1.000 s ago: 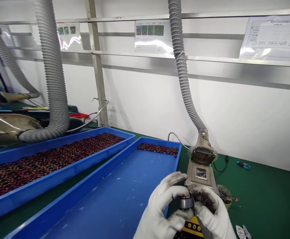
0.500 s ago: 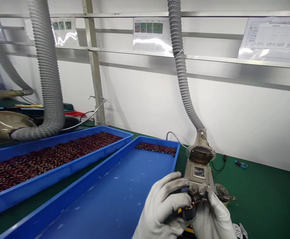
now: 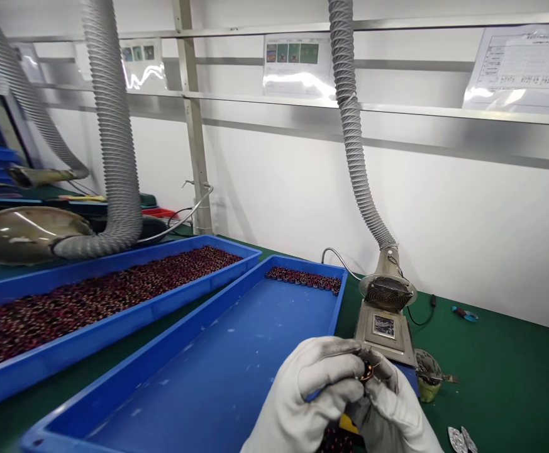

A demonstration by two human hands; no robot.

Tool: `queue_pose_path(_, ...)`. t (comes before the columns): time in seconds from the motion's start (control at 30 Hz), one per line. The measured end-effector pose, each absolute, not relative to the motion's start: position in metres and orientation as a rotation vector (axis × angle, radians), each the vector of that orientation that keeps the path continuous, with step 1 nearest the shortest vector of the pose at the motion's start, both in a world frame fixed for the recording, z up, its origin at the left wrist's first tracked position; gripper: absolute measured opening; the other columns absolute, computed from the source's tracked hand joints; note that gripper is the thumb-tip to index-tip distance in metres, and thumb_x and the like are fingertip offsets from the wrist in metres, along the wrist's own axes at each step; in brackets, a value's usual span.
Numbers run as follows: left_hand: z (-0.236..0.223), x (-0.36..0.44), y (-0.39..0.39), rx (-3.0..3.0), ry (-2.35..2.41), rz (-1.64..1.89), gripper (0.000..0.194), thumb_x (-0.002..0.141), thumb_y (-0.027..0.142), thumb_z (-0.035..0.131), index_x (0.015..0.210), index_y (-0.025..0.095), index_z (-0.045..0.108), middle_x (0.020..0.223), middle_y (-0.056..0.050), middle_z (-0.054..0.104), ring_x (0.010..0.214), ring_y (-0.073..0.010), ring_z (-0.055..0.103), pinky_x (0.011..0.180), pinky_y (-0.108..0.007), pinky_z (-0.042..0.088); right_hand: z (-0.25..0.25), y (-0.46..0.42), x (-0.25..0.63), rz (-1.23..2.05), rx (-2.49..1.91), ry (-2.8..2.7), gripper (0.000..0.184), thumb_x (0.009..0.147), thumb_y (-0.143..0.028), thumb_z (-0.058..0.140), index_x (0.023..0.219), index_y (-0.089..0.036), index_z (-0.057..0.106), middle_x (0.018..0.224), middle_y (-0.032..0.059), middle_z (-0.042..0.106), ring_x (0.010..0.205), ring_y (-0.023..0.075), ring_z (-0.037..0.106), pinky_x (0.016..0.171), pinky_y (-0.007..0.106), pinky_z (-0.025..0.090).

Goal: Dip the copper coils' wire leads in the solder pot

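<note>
Small round part: pinched between both gloved hands at the fingertips; only its coppery rim [image 3: 367,371] shows.
Left hand [image 3: 308,391]: fingers curled around the part's left side.
Right hand [image 3: 391,397]: fingertips closed on its right edge.
Metal box [image 3: 384,329]: just beyond the hands, partly hidden by them.
Near blue tray [image 3: 199,371]: left of the hands, small parts [image 3: 302,279] at its far end.
Cup [image 3: 428,385]: right of the box.

Factory workshop, extraction hoses [image 3: 356,145] over green bench [image 3: 500,371], long blue trays [image 3: 199,371] of small parts [image 3: 90,299], sheets [image 3: 297,66] on metal rails [image 3: 410,110]
</note>
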State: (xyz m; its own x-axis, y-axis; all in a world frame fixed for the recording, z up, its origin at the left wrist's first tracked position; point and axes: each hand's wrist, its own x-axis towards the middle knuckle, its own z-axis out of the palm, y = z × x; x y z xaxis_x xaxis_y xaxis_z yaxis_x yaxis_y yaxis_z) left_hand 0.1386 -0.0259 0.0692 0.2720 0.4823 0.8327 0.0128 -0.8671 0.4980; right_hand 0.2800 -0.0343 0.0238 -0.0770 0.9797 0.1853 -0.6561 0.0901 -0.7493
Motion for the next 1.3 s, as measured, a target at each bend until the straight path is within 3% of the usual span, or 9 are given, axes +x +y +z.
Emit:
queue_pose_path(0.1,0.071,0.133,-0.025,1.942,0.45,1.66,0.029,0.075,0.046,0.053,0.071,0.022,0.068,0.074,-0.006,0.07,0.073,-0.0205,0.065,0.066,-0.029,0.055,0.029,-0.037,0.277,1.493,-0.489,-0.862,0.026,0.049,-0.028,0.08,0.071,-0.02,0.067,0.067,0.0043,0.068,0.066,0.0223,0.064,0.066,0.038,0.051)
queue_pose_path(0.23,0.074,0.127,-0.026,1.613,0.655,1.686,0.013,0.072,0.03,0.059,0.073,0.022,0.069,0.082,-0.005,0.071,0.079,-0.0206,0.066,0.068,-0.027,0.055,0.04,-0.053,0.267,1.543,-0.47,-0.866,0.029,0.06,-0.034,0.073,0.085,-0.021,0.066,0.075,0.0061,0.069,0.073,0.0226,0.065,0.069,0.041,0.051)
queue_pose_path(0.37,0.076,0.135,-0.027,1.797,0.654,1.432,0.02,0.058,0.018,0.068,0.078,0.022,0.071,0.093,-0.007,0.07,0.081,-0.0215,0.066,0.071,-0.028,0.055,0.047,-0.057,0.262,1.519,-0.454,-0.825,0.026,0.061,-0.03,0.073,0.084,-0.021,0.066,0.076,0.0053,0.068,0.078,0.022,0.064,0.071,0.04,0.05)
queue_pose_path(0.53,0.071,0.137,-0.022,1.602,0.482,1.676,0.011,0.062,0.031,0.067,0.058,0.021,0.07,0.061,-0.004,0.071,0.068,-0.0204,0.066,0.063,-0.027,0.056,0.047,-0.055,0.262,1.563,-0.463,-0.805,0.028,0.057,-0.029,0.077,0.08,-0.019,0.066,0.071,0.0056,0.068,0.075,0.0228,0.064,0.069,0.04,0.051)
queue_pose_path(0.73,0.076,0.127,-0.026,1.713,0.648,1.455,0.018,0.061,0.022,0.068,0.079,0.023,0.071,0.091,-0.006,0.071,0.078,-0.0211,0.066,0.065,-0.026,0.056,0.044,-0.056,0.258,1.603,-0.465,-0.731,0.029,0.058,-0.027,0.076,0.083,-0.02,0.065,0.076,0.0054,0.068,0.069,0.0202,0.064,0.066,0.037,0.051)
queue_pose_path(0.93,0.074,0.134,-0.027,1.629,0.538,1.618,0.004,0.06,0.02,0.066,0.058,0.021,0.07,0.069,-0.005,0.072,0.07,-0.0213,0.067,0.063,-0.027,0.057,0.046,-0.057,0.257,1.622,-0.46,-0.769,0.03,0.058,-0.028,0.076,0.085,-0.02,0.065,0.072,0.005,0.068,0.07,0.0209,0.064,0.067,0.037,0.051)
queue_pose_path(1.1,0.073,0.125,-0.03,1.762,0.786,1.631,0.015,0.065,0.019,0.064,0.078,0.022,0.069,0.091,-0.005,0.07,0.085,-0.0213,0.065,0.075,-0.032,0.055,0.045,-0.063,0.264,1.65,-0.444,-0.695,0.027,0.065,-0.032,0.07,0.09,-0.022,0.065,0.089,0.0067,0.069,0.076,0.0205,0.064,0.072,0.039,0.05)
queue_pose_path(1.2,0.074,0.129,-0.034,2.227,0.848,1.465,0.055,0.052,0.005,0.068,0.102,0.027,0.061,0.11,-0.004,0.064,0.104,-0.0246,0.056,0.088,-0.041,0.048,0.041,-0.064,0.265,1.565,-0.466,-0.669,0.024,0.063,-0.032,0.071,0.085,-0.024,0.067,0.093,0.0055,0.068,0.089,0.0236,0.061,0.08,0.04,0.047)
queue_pose_path(1.3,0.073,0.135,-0.034,2.362,0.734,1.488,0.052,0.056,0.003,0.065,0.101,0.028,0.059,0.104,-0.001,0.066,0.107,-0.0218,0.053,0.092,-0.041,0.045,0.039,-0.064,0.264,1.544,-0.482,-0.675,0.018,0.062,-0.032,0.07,0.079,-0.028,0.067,0.092,0.0036,0.068,0.093,0.0261,0.06,0.08,0.04,0.048)
